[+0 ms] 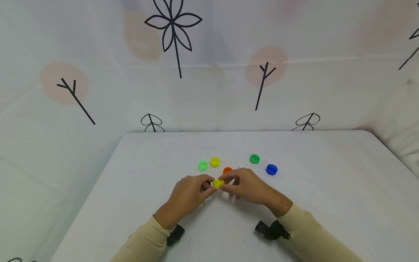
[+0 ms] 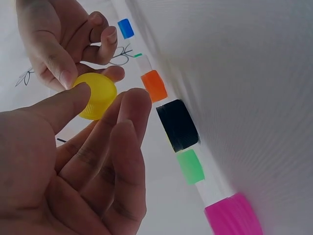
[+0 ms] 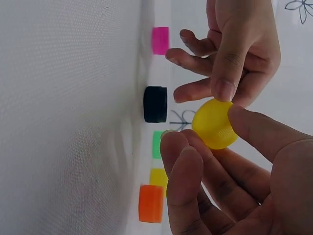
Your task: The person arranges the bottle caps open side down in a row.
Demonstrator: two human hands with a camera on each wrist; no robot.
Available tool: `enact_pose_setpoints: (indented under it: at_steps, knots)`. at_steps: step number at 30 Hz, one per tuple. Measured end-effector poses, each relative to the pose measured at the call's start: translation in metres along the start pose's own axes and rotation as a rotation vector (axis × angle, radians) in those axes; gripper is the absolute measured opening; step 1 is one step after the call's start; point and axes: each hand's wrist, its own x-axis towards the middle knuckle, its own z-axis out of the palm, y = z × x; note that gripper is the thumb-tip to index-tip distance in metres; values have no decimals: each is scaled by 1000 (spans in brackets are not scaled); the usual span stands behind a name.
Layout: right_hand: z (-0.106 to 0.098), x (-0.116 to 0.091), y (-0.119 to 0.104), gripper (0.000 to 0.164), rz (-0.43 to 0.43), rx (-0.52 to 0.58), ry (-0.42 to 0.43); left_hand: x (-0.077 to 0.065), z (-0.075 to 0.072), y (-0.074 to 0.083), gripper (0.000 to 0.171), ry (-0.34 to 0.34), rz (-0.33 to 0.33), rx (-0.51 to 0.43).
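Observation:
Both hands meet over the table on one yellow bottle cap (image 1: 218, 183), held above the surface. My left hand (image 1: 187, 196) pinches its left side between thumb and fingers, and my right hand (image 1: 251, 186) pinches the right side. In the left wrist view the yellow cap (image 2: 98, 95) shows its smooth round top and ribbed rim. A black cap (image 2: 177, 126) stands on the table below the hands, mostly hidden by the left fingers in the head view. Just beyond the right fingers lies an orange cap (image 1: 227, 170), partly covered.
Farther back are a light green cap (image 1: 202, 166), a second yellow cap (image 1: 214, 162), a green cap (image 1: 254, 159) and a blue cap (image 1: 271, 169). A pink cap (image 2: 234, 215) appears in the wrist views. Patterned cloth (image 1: 212, 98) hangs behind the white table (image 1: 327, 189).

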Motion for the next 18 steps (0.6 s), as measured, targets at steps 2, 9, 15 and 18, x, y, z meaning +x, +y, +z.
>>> enact_pose_setpoints:
  at_steps: [2,9,15,18]
  knots:
    - [0,0,0,37,5,5,-1,0,0,-1,30,1,-2,0]
    - [-3,0,-1,36,12,31,-5,1,-3,0,30,9,-12,5]
    - [-2,0,-2,36,-7,43,-9,1,-5,1,30,9,-31,13]
    - [-2,0,-2,33,-5,50,-15,1,-5,0,28,1,-32,5]
